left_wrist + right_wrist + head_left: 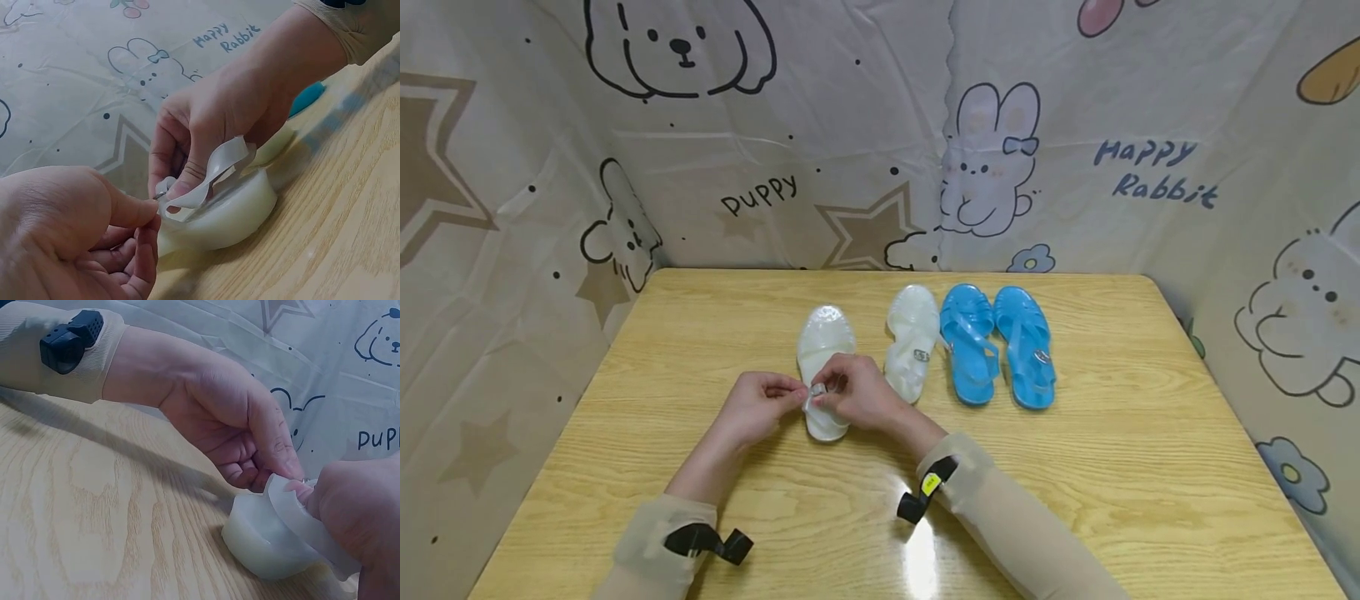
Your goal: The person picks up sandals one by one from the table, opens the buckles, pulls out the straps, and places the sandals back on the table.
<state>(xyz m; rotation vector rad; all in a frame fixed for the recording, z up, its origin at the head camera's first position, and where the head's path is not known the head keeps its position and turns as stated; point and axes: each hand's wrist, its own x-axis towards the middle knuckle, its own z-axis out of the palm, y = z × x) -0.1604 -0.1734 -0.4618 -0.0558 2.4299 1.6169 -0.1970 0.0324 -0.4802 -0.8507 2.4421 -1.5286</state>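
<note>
A pearly white sandal (826, 329) lies on the table with its toe pointing away from me. My left hand (763, 408) pinches the end of its ankle strap (228, 159) between thumb and forefinger at the sandal's left side. From the other side, my right hand (863, 393) holds the small silvery buckle (817, 389) with thumb and fingers. The fingertips of both hands nearly meet there. In the left wrist view the strap loops up above the heel (244, 215). Whether the strap passes through the buckle is hidden by the fingers.
Just right of the hands lies a second white sandal (913, 321), its buckle showing. Beyond it are two blue sandals (973, 367) side by side. A wooden table (1120, 467) carries them all, and a printed cloth (850, 108) hangs behind it.
</note>
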